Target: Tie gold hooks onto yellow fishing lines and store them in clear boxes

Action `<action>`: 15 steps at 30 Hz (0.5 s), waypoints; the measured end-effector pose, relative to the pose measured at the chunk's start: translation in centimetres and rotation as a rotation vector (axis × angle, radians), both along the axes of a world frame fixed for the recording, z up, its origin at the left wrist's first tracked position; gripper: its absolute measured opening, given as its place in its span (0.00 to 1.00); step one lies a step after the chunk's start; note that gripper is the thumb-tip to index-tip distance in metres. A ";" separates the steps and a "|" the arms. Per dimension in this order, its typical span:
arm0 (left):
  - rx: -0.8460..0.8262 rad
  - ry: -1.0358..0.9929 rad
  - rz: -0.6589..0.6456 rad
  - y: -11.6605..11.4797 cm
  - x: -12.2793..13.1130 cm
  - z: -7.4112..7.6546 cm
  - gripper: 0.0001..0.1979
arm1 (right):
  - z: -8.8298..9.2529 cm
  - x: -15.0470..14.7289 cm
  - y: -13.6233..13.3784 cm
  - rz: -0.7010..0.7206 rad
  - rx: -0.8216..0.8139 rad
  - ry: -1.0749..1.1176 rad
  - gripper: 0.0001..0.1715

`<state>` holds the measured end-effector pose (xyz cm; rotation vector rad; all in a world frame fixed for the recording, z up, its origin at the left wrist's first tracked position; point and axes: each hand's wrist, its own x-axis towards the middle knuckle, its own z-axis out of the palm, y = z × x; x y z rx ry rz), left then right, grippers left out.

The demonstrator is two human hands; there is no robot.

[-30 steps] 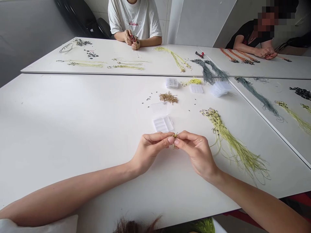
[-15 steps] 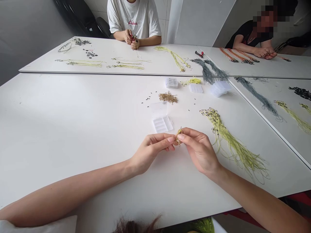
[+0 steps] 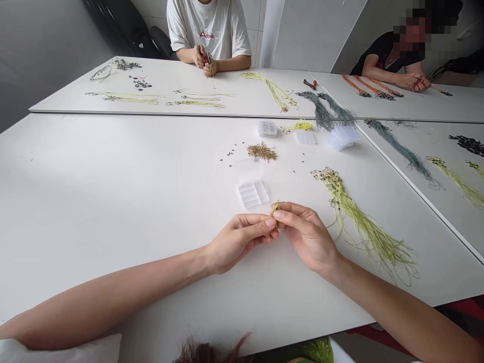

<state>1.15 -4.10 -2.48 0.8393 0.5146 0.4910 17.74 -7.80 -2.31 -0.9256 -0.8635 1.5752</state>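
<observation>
Between my fingertips is a small coiled bundle of yellow-green cord [image 3: 276, 206], with a gold-coloured bit showing below. My right hand [image 3: 308, 232] pinches the bundle between thumb and fingers. My left hand [image 3: 242, 239] meets it from the left, its thumb and fingers closed on the lower part; most of the bundle is hidden by the fingers. Just beyond lies an open clear plastic box [image 3: 249, 194] with several compartments. To the right of my right hand, a long bunch of yellow-green cords [image 3: 355, 217] with dark fittings at its top end rests on the white table [image 3: 132, 201].
Past the box sit a pile of gold-coloured hooks [image 3: 261, 151], a closed clear box [image 3: 266, 129] and stacked clear cases [image 3: 343, 137]. Grey cord bundles [image 3: 321, 111] lie farther back. Two people work across the table, one in a white shirt [image 3: 209, 30].
Both hands have shifted slightly left and toward me with the cord bundle. My left fingers now close lower on it, and less of the bundle shows.
</observation>
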 end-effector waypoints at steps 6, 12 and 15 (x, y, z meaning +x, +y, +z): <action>0.085 0.011 0.030 0.0 0.0 0.0 0.11 | 0.0 -0.2 0.0 0.001 0.022 -0.001 0.10; 0.178 0.067 0.076 0.1 -0.2 -0.1 0.12 | 0.0 -0.2 -0.2 0.003 0.065 -0.017 0.10; 0.218 0.093 0.069 0.1 -0.3 -0.2 0.13 | 0.1 -0.2 -0.3 0.020 0.074 -0.031 0.09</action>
